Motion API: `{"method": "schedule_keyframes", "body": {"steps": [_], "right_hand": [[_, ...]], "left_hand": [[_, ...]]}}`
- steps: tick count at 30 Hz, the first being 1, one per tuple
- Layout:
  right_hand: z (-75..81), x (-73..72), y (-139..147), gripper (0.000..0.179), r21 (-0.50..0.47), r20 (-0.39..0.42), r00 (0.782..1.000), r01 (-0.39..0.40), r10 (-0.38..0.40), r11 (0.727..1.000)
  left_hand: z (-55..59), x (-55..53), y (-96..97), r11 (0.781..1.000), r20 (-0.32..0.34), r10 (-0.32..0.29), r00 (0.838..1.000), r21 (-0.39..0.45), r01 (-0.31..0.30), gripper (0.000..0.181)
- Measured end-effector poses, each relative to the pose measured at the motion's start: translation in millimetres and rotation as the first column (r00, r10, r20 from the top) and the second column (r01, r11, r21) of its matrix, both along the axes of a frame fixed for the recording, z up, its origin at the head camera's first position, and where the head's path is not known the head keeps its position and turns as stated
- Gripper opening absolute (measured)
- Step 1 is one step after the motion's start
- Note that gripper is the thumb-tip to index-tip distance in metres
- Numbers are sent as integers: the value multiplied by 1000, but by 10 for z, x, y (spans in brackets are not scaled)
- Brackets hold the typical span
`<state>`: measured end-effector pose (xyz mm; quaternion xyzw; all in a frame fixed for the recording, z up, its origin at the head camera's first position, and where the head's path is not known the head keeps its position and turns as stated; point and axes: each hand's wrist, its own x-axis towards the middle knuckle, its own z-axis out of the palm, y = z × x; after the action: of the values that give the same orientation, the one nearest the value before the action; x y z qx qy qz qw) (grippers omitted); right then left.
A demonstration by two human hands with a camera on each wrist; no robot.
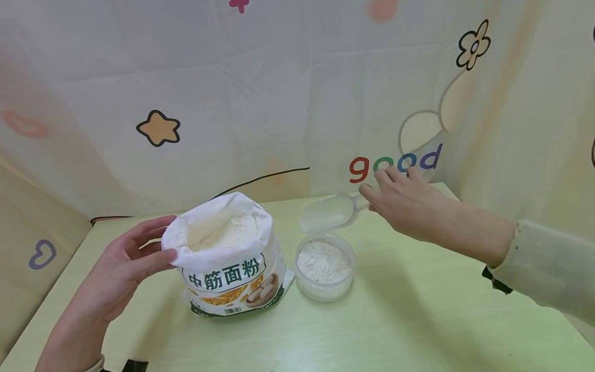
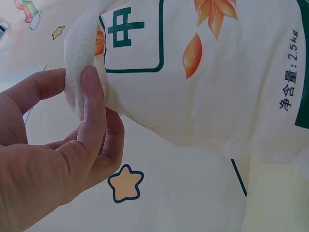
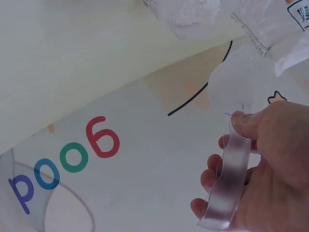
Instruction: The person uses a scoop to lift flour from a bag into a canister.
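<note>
A white flour bag (image 1: 232, 279) with a rolled-down rim stands on the table, flour showing inside its mouth. My left hand (image 1: 125, 263) pinches that rim at the left side, thumb in front; the left wrist view shows the folded edge between thumb and fingers (image 2: 91, 96). Just right of the bag sits a round clear tub (image 1: 325, 294) heaped with flour (image 1: 324, 262). Above the tub's far edge hangs a clear plastic scoop (image 1: 329, 213), tilted, with no heap of flour in it. My right hand (image 1: 409, 206) grips its handle (image 3: 231, 183).
The pale green table (image 1: 418, 320) runs back to a printed cloth backdrop (image 1: 260, 113) with stars, hearts and the word "good" (image 1: 395, 163). Another cloth side (image 1: 544, 129) closes off the right. Dark straps show near both wrists.
</note>
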<state>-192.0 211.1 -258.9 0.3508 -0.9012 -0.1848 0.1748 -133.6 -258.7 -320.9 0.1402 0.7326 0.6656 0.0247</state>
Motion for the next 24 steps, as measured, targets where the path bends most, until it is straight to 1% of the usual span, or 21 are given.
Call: {"method": "schedule_keyframes", "body": {"steps": [5,10,17,24], "right_hand": [[-39,-6,6,20,-25,69,996,52,-50,998],[-73,1,2,18,-48,149,984,110,-102,993],[-156,-5,37,21,-86,238,963,151,-127,985],[-270,0,59,19,-110,285,947,188,-150,976]], "left_hand": [[1,1,-4,1000,1,3,1000,-2,-3,51],[4,1,-6,1000,0,6,1000,-8,-6,51],[7,1,-1,1000,1,10,1000,-14,-10,51],[-1,7,1,1000,-3,5,1000,-2,-5,50]]}}
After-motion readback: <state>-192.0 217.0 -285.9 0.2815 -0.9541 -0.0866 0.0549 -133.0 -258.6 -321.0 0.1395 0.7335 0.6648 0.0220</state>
